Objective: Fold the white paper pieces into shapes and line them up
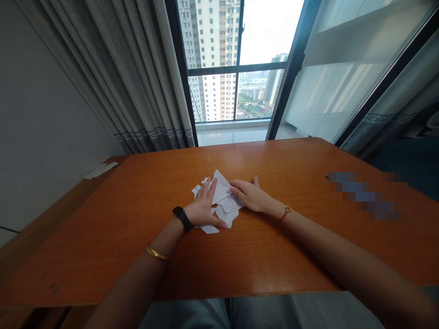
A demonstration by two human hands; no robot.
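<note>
A loose heap of white paper pieces point(227, 205) lies near the middle of the wooden table, several of them angular and overlapping. On the left side of the heap rests my left hand point(203, 209), fingers spread and palm down, covering part of the paper. My right hand point(252, 195) lies against the heap's right edge with its fingers stretched toward the paper and touching it; the thumb stands apart. Neither hand grips anything that I can see. Some pieces are hidden beneath the hands.
The orange-brown wooden table point(137, 256) spans the view. A blurred-out object point(365, 194) lies on its right side. At the far left, a white paper strip point(100, 170) lies on a ledge. Behind the table are a grey curtain point(144, 82) and a window frame point(236, 69).
</note>
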